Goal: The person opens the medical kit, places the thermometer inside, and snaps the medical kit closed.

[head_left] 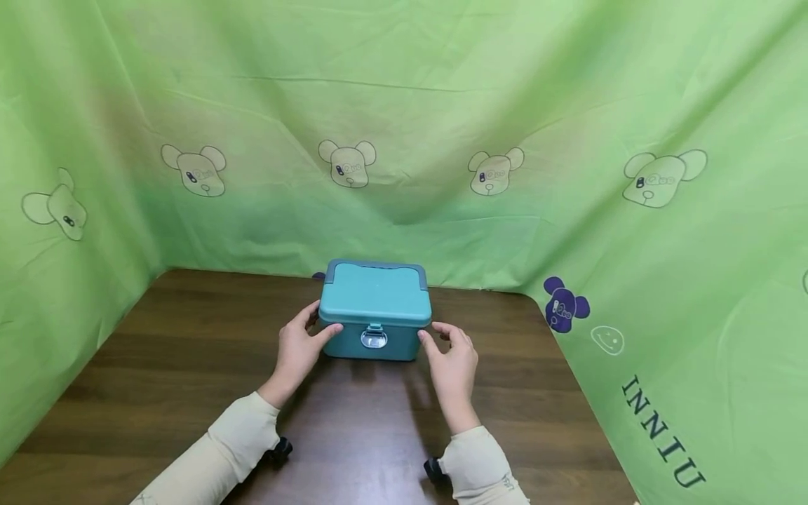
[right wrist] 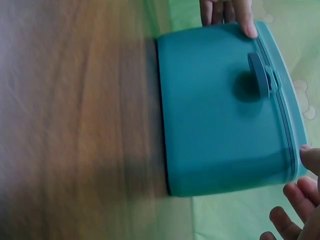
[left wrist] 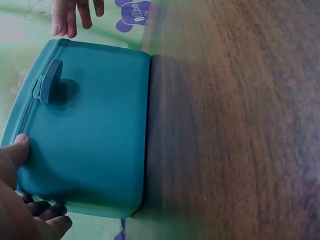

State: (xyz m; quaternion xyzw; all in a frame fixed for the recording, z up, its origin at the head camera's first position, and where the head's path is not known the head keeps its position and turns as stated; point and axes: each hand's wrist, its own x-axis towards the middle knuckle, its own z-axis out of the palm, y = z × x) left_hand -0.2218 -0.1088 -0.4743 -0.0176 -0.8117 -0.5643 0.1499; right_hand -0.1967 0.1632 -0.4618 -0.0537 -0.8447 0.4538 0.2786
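Observation:
A teal lidded storage box [head_left: 379, 294] stands upright on the table, its lid down and a grey carry handle folded flat around the top. On the front, a latch [head_left: 374, 338] sticks out from the body in both wrist views. My left hand [head_left: 298, 354] holds the box's left front corner, thumb on the front just under the lid and fingers along the side. Beside the right front corner is my right hand [head_left: 456, 365], thumb close to the lid edge and fingers loosely bent. In the left wrist view those right fingers [left wrist: 85, 15] stand apart from the box.
The brown wood-grain table [head_left: 158, 351] reaches back to a green curtain [head_left: 404, 84] printed with bear heads. This cloth hangs behind the box and along both sides of the table. The box stands near the table's back edge.

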